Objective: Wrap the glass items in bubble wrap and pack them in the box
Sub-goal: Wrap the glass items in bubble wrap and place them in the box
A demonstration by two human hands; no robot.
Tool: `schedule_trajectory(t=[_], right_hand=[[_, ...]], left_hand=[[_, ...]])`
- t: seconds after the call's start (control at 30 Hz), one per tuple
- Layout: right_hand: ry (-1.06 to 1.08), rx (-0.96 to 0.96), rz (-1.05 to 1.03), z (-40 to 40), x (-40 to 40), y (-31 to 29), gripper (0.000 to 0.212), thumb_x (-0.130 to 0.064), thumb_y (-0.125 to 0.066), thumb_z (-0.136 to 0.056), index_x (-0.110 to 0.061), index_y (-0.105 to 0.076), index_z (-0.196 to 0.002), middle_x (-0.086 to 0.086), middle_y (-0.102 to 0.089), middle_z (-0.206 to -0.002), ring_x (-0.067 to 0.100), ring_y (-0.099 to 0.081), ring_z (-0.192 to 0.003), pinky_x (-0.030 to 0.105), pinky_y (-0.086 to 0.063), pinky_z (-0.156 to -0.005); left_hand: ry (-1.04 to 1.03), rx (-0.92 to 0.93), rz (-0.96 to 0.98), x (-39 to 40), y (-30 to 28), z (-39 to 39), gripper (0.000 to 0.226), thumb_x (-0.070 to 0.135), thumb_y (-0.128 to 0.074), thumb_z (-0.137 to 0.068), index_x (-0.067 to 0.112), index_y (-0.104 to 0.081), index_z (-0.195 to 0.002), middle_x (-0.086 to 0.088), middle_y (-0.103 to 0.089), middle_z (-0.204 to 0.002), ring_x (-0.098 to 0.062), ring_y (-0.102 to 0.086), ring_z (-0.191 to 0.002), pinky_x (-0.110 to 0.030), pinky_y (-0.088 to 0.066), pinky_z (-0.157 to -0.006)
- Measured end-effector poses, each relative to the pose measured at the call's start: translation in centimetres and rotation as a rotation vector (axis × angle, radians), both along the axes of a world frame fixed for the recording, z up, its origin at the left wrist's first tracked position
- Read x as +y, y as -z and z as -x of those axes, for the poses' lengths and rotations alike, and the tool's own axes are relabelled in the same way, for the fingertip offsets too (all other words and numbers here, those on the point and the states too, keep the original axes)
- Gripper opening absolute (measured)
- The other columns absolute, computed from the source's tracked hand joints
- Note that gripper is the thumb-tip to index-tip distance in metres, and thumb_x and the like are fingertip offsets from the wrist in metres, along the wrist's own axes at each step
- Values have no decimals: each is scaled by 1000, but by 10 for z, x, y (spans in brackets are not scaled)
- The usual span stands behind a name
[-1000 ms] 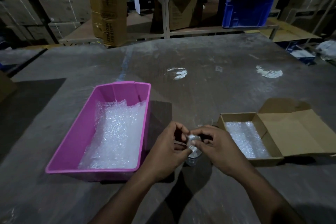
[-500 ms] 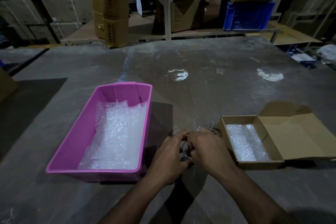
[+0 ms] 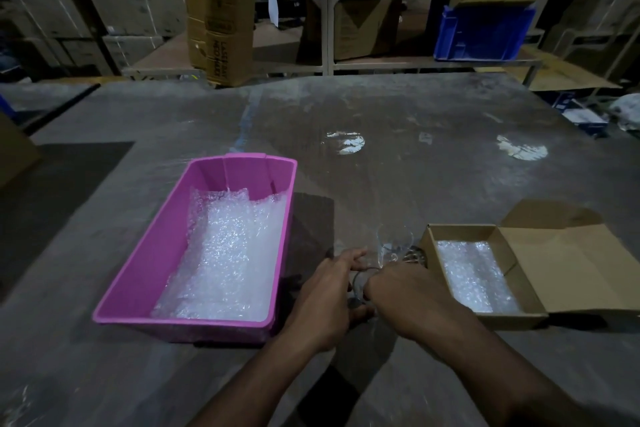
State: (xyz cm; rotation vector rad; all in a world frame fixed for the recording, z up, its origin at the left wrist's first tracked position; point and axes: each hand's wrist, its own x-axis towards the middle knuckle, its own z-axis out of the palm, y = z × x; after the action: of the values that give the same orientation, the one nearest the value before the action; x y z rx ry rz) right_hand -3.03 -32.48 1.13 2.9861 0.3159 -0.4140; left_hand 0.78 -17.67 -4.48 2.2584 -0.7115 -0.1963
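The grey table (image 3: 398,121) bears a pink bin (image 3: 166,253), a cardboard box (image 3: 519,317) and a glass (image 3: 394,243).

Pink bin (image 3: 145,274): smooth moulded plastic, slight sheen, lined with crinkly translucent bubble wrap (image 3: 228,263) catching glints. Open box (image 3: 561,274): matt brown corrugated cardboard, more shiny bubble wrap (image 3: 474,274) on its floor; clear glass (image 3: 394,243) just beside it, glossy and nearly invisible against the tabletop. Table (image 3: 415,184): grey, dull, scuffed and dusty with pale patches; blue crate (image 3: 485,35) behind looks hard plastic, stacked cartons (image 3: 221,10) plain matt cardboard.
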Motion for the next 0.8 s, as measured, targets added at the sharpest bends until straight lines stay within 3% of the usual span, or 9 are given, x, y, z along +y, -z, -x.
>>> schedule_trajectory(t=[0.1, 0.2, 0.27, 0.33, 0.43, 0.6, 0.73, 0.8], right_hand=[[-5, 45, -24, -7, 1, -2, 24, -21, -52, -99, -11, -66, -116, 9, -67, -120, 26, -64, -109, 33, -45, -85], [-6, 143, -55, -8, -6, -4, 30, -18, -58, -94, -15, -66, -122, 10, -67, -121, 30, -63, -110, 33, -47, -83], [6, 214, -84, -9, -11, -3, 32, -18, -61, -90, -21, -67, -121, 8, -69, -117, 28, -66, -106, 34, -52, -80], [34, 279, -119, -8, -12, -2, 27, -19, -59, -91, -23, -67, -116, 5, -71, -113, 27, -68, -101, 35, -54, -79], [62, 350, -186, -9, -14, -2, 21, -28, -51, -92, -23, -64, -108, 8, -70, -109, 29, -69, -95, 41, -57, -81], [92, 381, -202, -8, -12, -8, 17, -30, -56, -83, -20, -65, -94, 6, -70, -95, 27, -70, -83, 41, -58, -75], [118, 319, -223, -6, -15, -10, 22, -34, -56, -87, -21, -64, -103, 5, -69, -103, 26, -67, -92, 42, -56, -81], [155, 256, -291, -6, -21, -15, 28, -36, -57, -92, -25, -65, -117, 3, -69, -114, 23, -67, -96, 36, -55, -83]], left_hand=[[-18, -25, -23, 1, 0, -1, 84, 30, -85, -80, 37, -38, -150, 8, -52, -139, -4, -53, -120, -9, -39, -96], [-46, 9, -10, 3, 0, -1, 84, 31, -86, -78, 42, -40, -148, 15, -51, -132, 1, -52, -110, 6, -33, -80], [-44, 22, -5, 2, 0, -1, 86, 38, -87, -76, 44, -40, -147, 18, -52, -132, 1, -51, -106, 3, -32, -83], [-33, 32, -6, 0, 0, -1, 87, 40, -88, -75, 43, -39, -147, 17, -54, -135, 2, -49, -106, -7, -36, -91], [-22, 3, -16, -3, -1, -1, 88, 39, -88, -74, 38, -40, -148, 19, -56, -134, 6, -42, -105, -5, -31, -88], [-20, -6, -14, -3, 1, -2, 90, 40, -89, -73, 39, -40, -148, 20, -56, -134, 9, -41, -112, -8, -33, -92], [-21, 8, 3, -1, 0, 1, 88, 41, -87, -76, 39, -38, -149, 23, -51, -132, 6, -44, -117, -7, -33, -94], [-26, 28, 5, 0, -1, 2, 88, 43, -86, -76, 42, -36, -149, 24, -47, -130, 6, -44, -112, -7, -34, -92]])
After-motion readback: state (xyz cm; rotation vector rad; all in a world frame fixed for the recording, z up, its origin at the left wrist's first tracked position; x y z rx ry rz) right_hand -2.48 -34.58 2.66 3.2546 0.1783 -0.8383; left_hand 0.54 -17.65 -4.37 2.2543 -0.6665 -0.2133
